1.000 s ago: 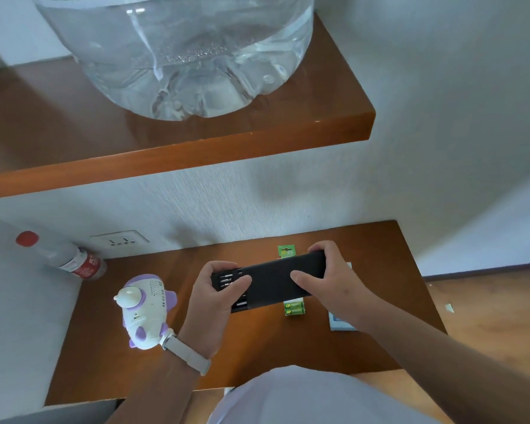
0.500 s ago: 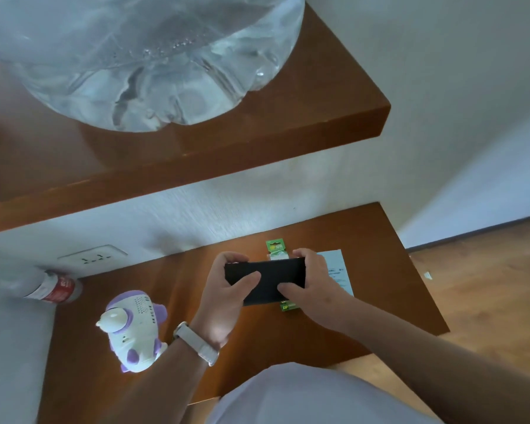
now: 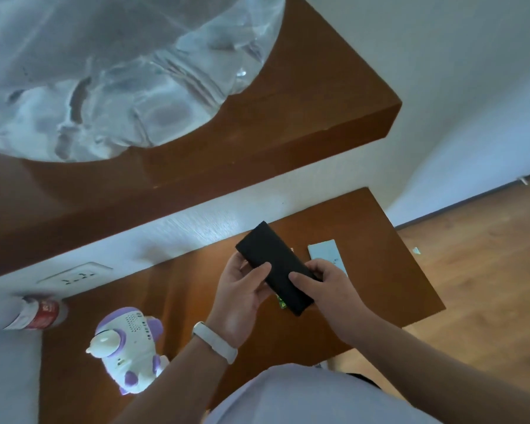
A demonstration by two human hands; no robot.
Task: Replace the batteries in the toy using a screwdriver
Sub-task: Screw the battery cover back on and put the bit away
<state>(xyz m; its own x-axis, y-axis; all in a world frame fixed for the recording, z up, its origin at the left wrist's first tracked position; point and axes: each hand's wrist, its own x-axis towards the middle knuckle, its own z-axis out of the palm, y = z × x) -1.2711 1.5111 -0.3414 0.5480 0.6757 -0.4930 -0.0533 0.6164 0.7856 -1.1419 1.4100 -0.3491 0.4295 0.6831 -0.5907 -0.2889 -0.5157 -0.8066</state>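
Observation:
A black oblong screwdriver case (image 3: 273, 264) is held above the lower wooden shelf (image 3: 196, 301), tilted with one end pointing up and away. My left hand (image 3: 242, 298) grips its left side with the thumb across the top. My right hand (image 3: 325, 286) grips the lower right end. A white and purple toy (image 3: 129, 347) lies on the shelf at the left, apart from both hands. A green battery pack (image 3: 281, 302) peeks out beneath the case.
A large clear water jug (image 3: 114, 71) stands on the upper wooden shelf (image 3: 288, 139), which overhangs the work area. A red-labelled bottle (image 3: 34, 313) lies at the far left below a wall socket (image 3: 74, 275). A pale card (image 3: 325, 254) lies right of the case.
The case, held level with its tray slid out a second ago, is now closed and turned to point up and away. The view has shifted closer under the upper shelf.

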